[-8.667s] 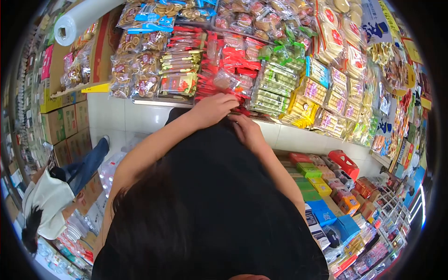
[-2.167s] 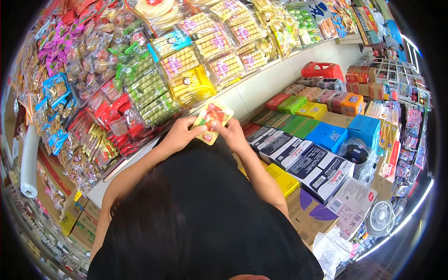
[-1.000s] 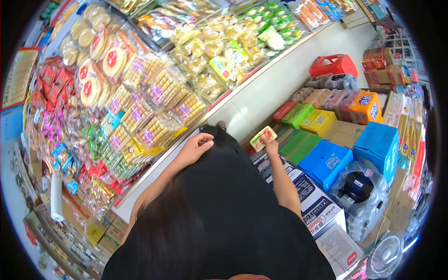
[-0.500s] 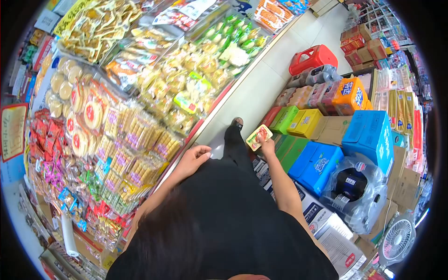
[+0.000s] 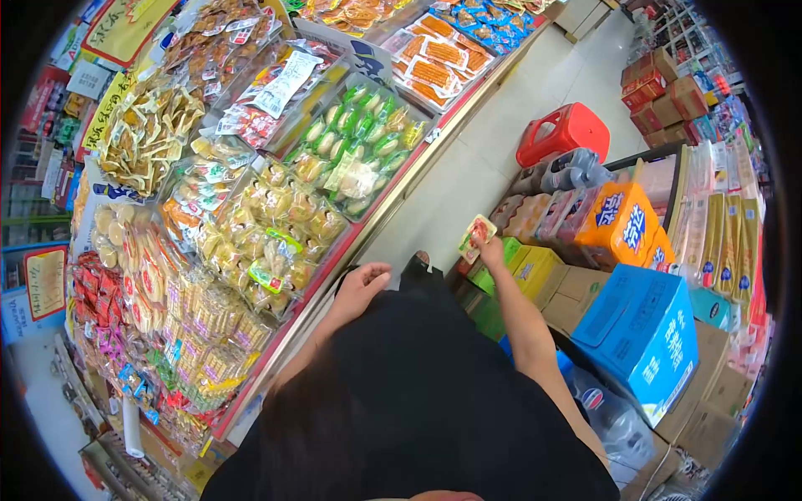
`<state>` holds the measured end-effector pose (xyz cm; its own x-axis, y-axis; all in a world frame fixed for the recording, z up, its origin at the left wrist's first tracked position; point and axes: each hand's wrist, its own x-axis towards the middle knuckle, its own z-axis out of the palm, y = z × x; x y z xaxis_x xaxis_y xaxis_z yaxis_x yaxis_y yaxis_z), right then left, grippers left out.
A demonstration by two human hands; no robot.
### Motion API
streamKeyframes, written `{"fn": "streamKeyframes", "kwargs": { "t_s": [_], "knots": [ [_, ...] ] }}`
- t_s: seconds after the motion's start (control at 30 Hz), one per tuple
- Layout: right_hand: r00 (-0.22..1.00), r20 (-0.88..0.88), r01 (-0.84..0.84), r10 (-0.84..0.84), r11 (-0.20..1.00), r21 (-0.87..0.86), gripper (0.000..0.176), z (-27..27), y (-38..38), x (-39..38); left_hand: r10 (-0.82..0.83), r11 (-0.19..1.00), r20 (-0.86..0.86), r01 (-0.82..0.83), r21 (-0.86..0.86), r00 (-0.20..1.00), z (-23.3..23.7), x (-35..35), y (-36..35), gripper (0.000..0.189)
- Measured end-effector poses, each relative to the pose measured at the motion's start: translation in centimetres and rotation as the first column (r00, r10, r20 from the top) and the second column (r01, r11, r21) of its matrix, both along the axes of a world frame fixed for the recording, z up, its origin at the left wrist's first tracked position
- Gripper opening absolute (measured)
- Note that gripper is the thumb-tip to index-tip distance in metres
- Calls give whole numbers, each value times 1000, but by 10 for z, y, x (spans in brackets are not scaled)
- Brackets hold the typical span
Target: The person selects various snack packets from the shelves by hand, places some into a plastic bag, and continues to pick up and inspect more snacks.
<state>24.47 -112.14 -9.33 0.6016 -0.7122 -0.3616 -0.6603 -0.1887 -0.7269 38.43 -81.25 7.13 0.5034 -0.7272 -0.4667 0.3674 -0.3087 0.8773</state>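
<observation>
My right hand [image 5: 490, 250] grips a small flat packet [image 5: 473, 235], pale yellow at the rim with a red and green picture on top. The fingers cover part of it, and its contents cannot be made out. My left hand [image 5: 364, 285] hangs relaxed with nothing in it, its fingers loosely bent and partly apart. It is nearest to the front edge of the snack display, close to the wrapped yellowish snacks [image 5: 280, 221]. Green-wrapped snacks [image 5: 359, 134] lie in a bin farther along.
A red plastic stool [image 5: 576, 129] stands on the tiled aisle floor [image 5: 451, 159] ahead. Along the right are an orange pack [image 5: 616, 219], a large blue carton [image 5: 639, 330] and shrink-wrapped bottles [image 5: 614, 417]. Flat orange snack packs [image 5: 439, 63] lie at the display's far end.
I have moved forward along the aisle, so the display and cartons have slid back past me. My right hand, still holding the packet, is slightly higher in view. My left hand stays empty.
</observation>
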Motion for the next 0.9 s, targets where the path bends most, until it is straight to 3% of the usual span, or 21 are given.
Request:
{"fn": "streamKeyframes", "kwargs": {
  "t_s": [0.13,0.2,0.37,0.43,0.5,0.53,0.57,0.67,0.77,0.83,0.9],
  "knots": [
    [993,59,100,-103,994,44,27,-11,-39,6,-28,998,-24,29,53,999,6,10,-43,28],
    [990,47,130,-137,985,113,28,-21,-52,8,-121,992,55,119,49,991,-1,15,-64,29],
    [950,122,225,-288,901,372,26,14,-63,31,-211,976,60,207,69,976,-7,29,-125,29],
    [933,138,227,-331,843,487,21,47,-74,50,-245,969,-22,245,22,969,-20,37,-154,33],
    [927,153,195,-344,785,588,23,48,-92,66,-207,978,36,207,9,978,-20,50,-185,35],
    [913,153,204,-379,748,632,25,80,-96,83,-169,986,88,168,17,982,-19,58,-200,38],
    [918,185,163,-352,757,633,25,88,-104,96,-126,992,100,125,14,987,-23,67,-216,46],
    [926,242,48,-291,725,687,25,122,-126,139,41,999,41,-42,8,998,-24,95,-262,44],
    [931,316,-62,-184,772,632,25,144,-150,169,-8,1000,-31,7,-24,999,-28,124,-296,46],
    [945,323,-114,-44,884,454,28,168,-170,186,-32,999,-117,35,26,993,-18,145,-320,42],
    [941,329,-102,-77,863,495,27,171,-192,194,-5,1000,-84,4,-17,996,-20,159,-344,40]
  ]
}}
